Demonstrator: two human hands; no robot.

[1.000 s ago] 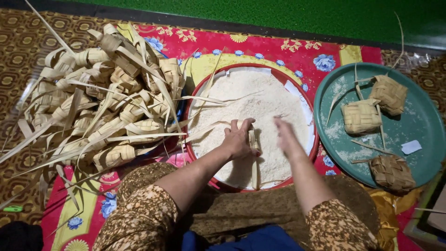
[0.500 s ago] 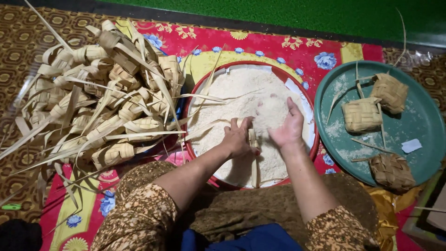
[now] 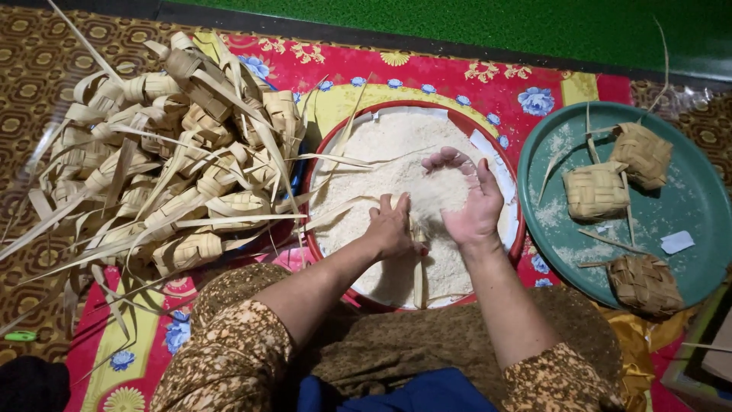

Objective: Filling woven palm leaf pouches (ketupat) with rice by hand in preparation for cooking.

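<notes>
A round red basin (image 3: 326, 152) full of raw white rice (image 3: 385, 156) sits in front of me. My left hand (image 3: 393, 229) grips a small woven palm-leaf pouch (image 3: 418, 233) held low over the rice, its loose strips hanging toward me. My right hand (image 3: 467, 194) is cupped palm up beside it, with a scoop of rice lying in the palm. Both hands are close together near the basin's middle.
A heap of empty woven leaf pouches (image 3: 168, 175) with long loose strips lies to the left. A green round tray (image 3: 690, 191) on the right holds three filled pouches (image 3: 595, 192) and a scrap of white paper. A red flowered mat (image 3: 503, 88) lies underneath.
My right hand has lifted out of the rice and turned palm up with a scoop of grains. My left hand stayed on the pouch.
</notes>
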